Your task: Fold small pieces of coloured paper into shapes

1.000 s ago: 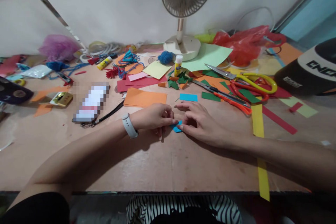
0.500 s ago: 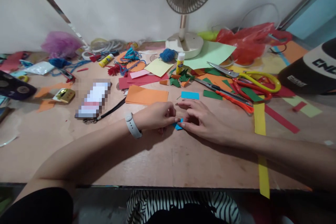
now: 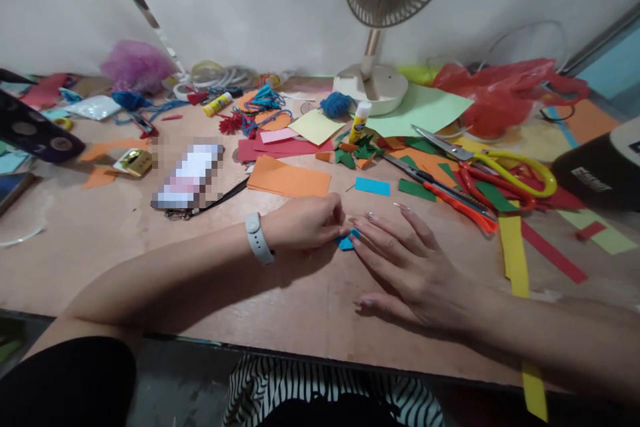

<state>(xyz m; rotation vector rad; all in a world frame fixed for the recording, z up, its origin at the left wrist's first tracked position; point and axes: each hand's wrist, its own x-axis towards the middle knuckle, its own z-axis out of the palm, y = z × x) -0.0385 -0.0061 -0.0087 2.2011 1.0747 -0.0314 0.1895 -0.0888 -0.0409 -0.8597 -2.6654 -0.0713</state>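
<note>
A small folded piece of blue paper [image 3: 345, 243] lies on the table between my hands. My left hand [image 3: 320, 221], with a pale wristband, is closed with its thumb and fingertips on the paper's left side. Spread flat over the table, my right hand [image 3: 405, 260] touches the paper's right edge with a fingertip. Its thumb is held apart, lower down. Beyond my hands lie a flat blue paper rectangle [image 3: 373, 186] and a stack of orange paper rectangles [image 3: 289, 177]. Part of the folded paper is hidden under my fingers.
A red utility knife [image 3: 463, 203] and yellow-and-red scissors [image 3: 505, 170] lie to the right. Behind stand a glue stick [image 3: 360, 123] and a fan [image 3: 373, 87]. A phone [image 3: 187, 177] lies left; a yellow strip [image 3: 513, 250] overhangs the front edge. A dark tumbler [image 3: 590, 170] is far right.
My right hand has gone from a pinch at the blue paper to lying flat with fingers spread. My left hand stays on the paper. The whole view has shifted and tilted slightly.
</note>
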